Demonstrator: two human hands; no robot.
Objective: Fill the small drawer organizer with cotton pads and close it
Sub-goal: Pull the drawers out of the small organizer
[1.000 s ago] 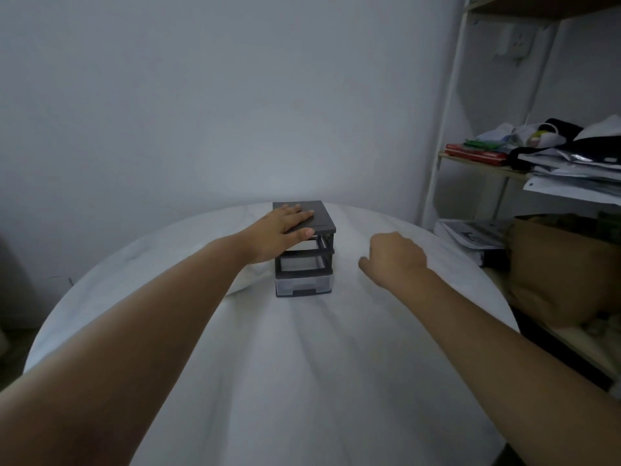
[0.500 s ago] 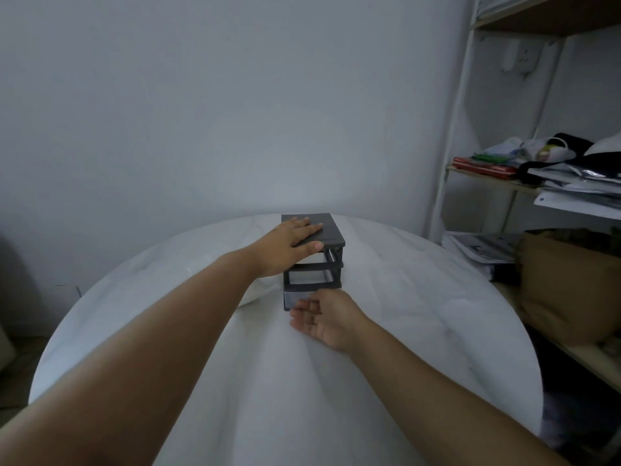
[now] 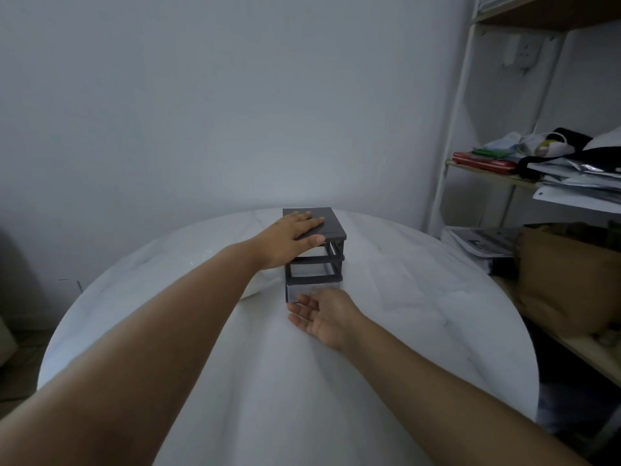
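A: Beneath the left hand point(image 3: 285, 238), what?
B: Drawer organizer point(image 3: 334, 230) on the worktop point(image 3: 420, 314); fingers point(image 3: 307, 223) flat on its top. Right hand point(image 3: 327, 316), fingers released, at the bottom drawer point(image 3: 299, 290) front.

The right hand point(image 3: 324, 314) has swung from beside the organizer point(image 3: 331, 227) to its bottom drawer point(image 3: 302, 290).
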